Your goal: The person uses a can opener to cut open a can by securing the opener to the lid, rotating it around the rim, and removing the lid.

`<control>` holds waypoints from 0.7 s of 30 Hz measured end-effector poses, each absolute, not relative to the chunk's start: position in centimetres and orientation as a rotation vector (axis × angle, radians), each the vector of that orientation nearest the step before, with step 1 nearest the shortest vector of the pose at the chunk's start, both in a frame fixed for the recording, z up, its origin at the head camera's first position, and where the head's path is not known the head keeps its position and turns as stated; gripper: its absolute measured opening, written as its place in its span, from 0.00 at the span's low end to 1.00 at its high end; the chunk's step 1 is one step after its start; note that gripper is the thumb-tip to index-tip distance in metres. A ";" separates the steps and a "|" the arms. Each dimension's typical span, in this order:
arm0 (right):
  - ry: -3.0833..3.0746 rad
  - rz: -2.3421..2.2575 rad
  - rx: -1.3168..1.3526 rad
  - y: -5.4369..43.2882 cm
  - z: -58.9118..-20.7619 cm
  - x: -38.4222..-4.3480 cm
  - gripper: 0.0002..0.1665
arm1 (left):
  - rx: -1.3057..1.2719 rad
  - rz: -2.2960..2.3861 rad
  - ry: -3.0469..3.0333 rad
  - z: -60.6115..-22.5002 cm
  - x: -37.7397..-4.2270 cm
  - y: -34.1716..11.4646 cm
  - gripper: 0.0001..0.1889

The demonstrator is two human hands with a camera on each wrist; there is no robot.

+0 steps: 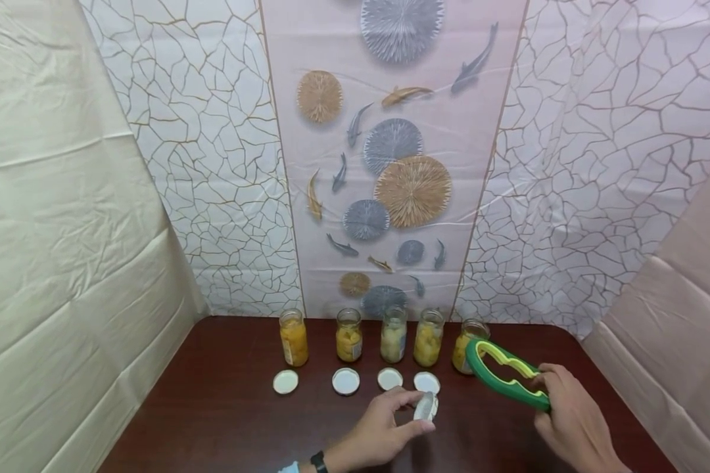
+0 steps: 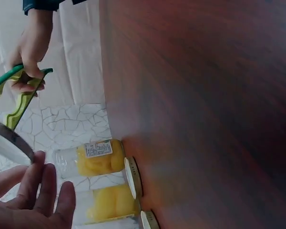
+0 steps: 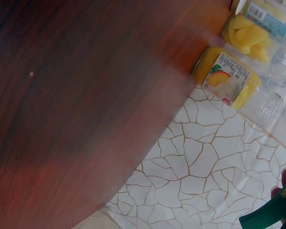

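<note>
My left hand pinches a white-lined jar lid between thumb and fingers, tilted on edge above the table. To the right, my right hand grips a green and yellow jar opener by its handle end. Its looped end overlaps the rightmost fruit jar in the head view; whether they touch I cannot tell. The left wrist view catches the held lid edge-on, with the opener beyond it. Only the end of the opener and some fingertips show in the right wrist view.
Several lidless glass jars of yellow fruit, such as the leftmost jar, line the back of the dark red table. Lids lie in front, including a far left lid and a lid near my left hand. A patterned cloth hangs behind.
</note>
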State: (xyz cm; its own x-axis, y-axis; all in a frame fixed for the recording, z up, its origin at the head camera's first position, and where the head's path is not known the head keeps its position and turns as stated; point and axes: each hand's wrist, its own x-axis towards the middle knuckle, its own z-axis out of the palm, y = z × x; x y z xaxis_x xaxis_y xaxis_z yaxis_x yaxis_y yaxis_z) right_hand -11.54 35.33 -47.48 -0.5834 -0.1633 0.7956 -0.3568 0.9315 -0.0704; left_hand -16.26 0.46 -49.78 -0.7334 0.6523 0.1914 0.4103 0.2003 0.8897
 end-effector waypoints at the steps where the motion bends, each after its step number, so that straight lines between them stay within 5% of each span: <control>1: -2.200 0.280 0.367 35.3 -47.5 -11.5 0.26 | 1.058 1.476 2.315 -49.9 -16.4 0.5 0.27; 13: -2.229 0.281 0.320 35.1 -46.8 -10.5 0.26 | 1.221 0.732 2.586 -49.9 -18.2 4.1 0.32; 21: -2.175 0.288 0.343 35.5 -46.7 -10.4 0.25 | 1.340 0.323 2.587 -49.7 -19.6 9.0 0.23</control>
State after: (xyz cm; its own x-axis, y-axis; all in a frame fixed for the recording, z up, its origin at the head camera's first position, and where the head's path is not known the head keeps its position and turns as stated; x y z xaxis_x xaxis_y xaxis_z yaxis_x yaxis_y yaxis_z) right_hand -10.38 35.46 -46.67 -0.5671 -0.1396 0.8118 -0.3460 0.9347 -0.0810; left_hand -19.60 9.04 -49.75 -0.5649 0.8208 -0.0845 0.7748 0.5629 0.2878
